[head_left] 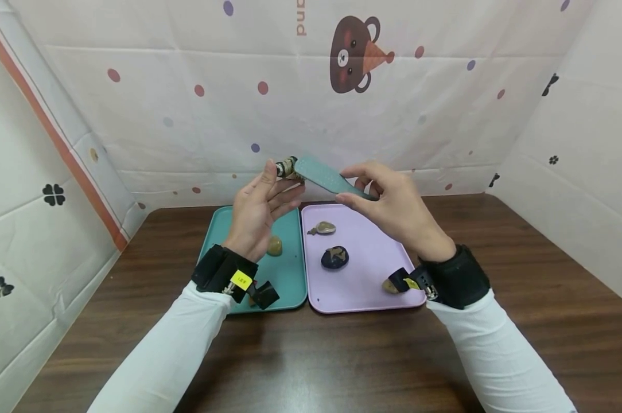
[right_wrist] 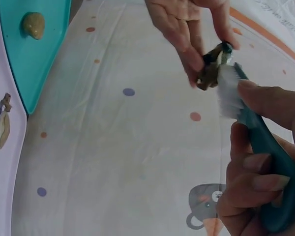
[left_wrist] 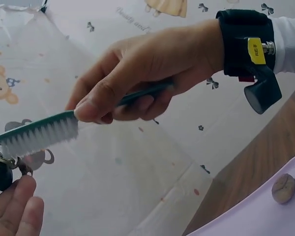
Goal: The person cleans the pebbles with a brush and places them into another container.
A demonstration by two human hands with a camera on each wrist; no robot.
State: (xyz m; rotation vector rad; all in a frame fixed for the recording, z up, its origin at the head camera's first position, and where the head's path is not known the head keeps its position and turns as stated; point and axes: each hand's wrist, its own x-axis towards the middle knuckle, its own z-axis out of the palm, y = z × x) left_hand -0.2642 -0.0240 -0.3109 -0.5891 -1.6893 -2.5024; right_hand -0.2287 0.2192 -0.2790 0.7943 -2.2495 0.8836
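Above the trays, my left hand [head_left: 256, 215] pinches a small glossy carved piece [head_left: 286, 167], dark green with cream and brown parts, between thumb and fingers. My right hand [head_left: 396, 203] grips a teal brush [head_left: 321, 174], thumb along its back in the right wrist view. White bristles [right_wrist: 229, 92] face the carved piece [right_wrist: 214, 66] and meet its surface there. From the left wrist view, the brush head [left_wrist: 37, 129] lies over the piece, whose dark rounded end [left_wrist: 0, 173] shows at the frame's edge. Part of the piece is hidden behind the fingers and brush.
A teal tray [head_left: 294, 287] at left holds a yellowish stone [head_left: 274, 246]. Beside it, a lilac tray [head_left: 365, 252] bears a pale carved piece [head_left: 323, 228], a black-and-tan stone [head_left: 335, 257] and a brown stone [head_left: 390, 286]. A patterned cloth [head_left: 187, 132] hangs behind.
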